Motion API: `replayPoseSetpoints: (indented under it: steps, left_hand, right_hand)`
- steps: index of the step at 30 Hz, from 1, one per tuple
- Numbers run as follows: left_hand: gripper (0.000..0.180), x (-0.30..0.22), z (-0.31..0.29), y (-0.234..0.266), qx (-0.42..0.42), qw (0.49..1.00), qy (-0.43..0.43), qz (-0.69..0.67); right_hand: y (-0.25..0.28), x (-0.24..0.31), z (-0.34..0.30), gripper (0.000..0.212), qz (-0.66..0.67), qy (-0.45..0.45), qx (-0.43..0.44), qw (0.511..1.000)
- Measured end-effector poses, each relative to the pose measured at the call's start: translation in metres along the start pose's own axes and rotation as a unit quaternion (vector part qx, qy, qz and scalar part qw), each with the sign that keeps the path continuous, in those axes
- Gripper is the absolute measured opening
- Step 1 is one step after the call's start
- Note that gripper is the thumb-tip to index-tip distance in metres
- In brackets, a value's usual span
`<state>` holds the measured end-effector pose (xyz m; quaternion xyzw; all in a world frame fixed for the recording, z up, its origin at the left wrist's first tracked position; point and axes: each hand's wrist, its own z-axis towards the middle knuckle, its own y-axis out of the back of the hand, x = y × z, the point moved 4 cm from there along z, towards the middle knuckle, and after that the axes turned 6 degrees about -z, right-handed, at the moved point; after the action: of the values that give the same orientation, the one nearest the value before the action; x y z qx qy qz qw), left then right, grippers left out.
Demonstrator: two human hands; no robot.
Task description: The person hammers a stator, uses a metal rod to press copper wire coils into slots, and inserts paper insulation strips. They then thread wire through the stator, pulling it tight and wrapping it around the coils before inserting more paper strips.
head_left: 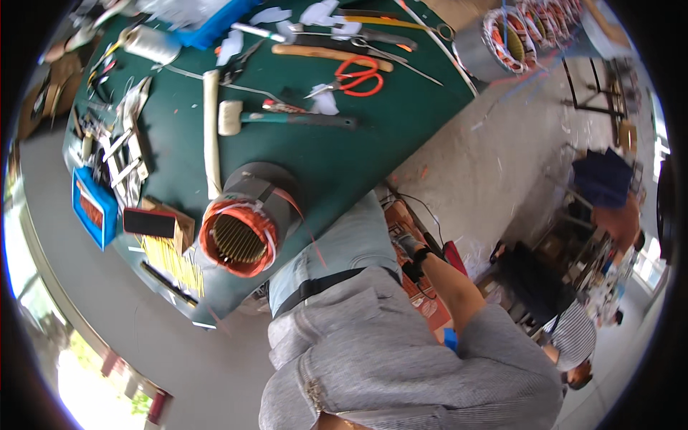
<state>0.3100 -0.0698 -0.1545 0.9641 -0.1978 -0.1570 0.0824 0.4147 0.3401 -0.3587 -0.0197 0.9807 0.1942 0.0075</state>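
Observation:
My right hand point(410, 248) hangs low beside my right hip, with a black band around the wrist. It is next to an orange-red surface and a dark cable point(423, 206); its fingers are blurred, and whether they hold anything is unclear. My left hand is out of sight. In front of my body, on the green table point(337, 165), a grey motor stator point(265, 188) lies on its side. Orange-wrapped winding ends point(208, 240) ring its open bore, and yellowish slot strips show inside. A loose red thread trails from it toward my lap.
A white-headed mallet point(230, 118), red-handled scissors point(360, 77), a pale stick point(211, 136), a phone point(149, 223), yellow strips point(172, 261) and a blue tray point(107, 222) lie on the table. More wound stators point(509, 39) stand at far right. Another person point(573, 333) is at lower right.

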Motion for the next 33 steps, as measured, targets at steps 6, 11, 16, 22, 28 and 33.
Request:
replayPoseSetpoints:
  steps: [6,11,16,22,28,33]
  left_hand:
    - [0.045,-0.030,-0.006,-0.001,0.034,0.997,-0.007,0.076]
    - [0.042,-0.032,-0.012,0.002,0.052,0.993,-0.009,0.107]
    - [0.040,-0.023,-0.018,0.003,0.057,0.992,-0.007,0.111]
    - [0.038,-0.008,-0.017,-0.006,0.055,0.994,-0.010,0.093]
    - [0.036,-0.005,-0.009,-0.007,0.062,0.995,-0.038,0.072]
    - [0.034,-0.010,0.015,-0.006,0.082,0.994,-0.049,0.055]
  right_hand:
    - [-0.097,-0.020,0.061,0.053,0.078,0.017,-0.176,0.981]
    - [-0.150,-0.010,0.070,0.050,0.074,0.031,-0.049,0.996]
    - [-0.182,-0.015,0.006,0.045,0.062,0.135,0.058,0.987]
    - [-0.149,0.030,-0.034,0.040,0.046,0.387,0.045,0.920]
    - [0.015,0.070,0.001,0.035,-0.282,0.464,-0.238,0.805]
    - [0.165,-0.061,0.032,0.030,0.436,0.185,-0.321,0.820]
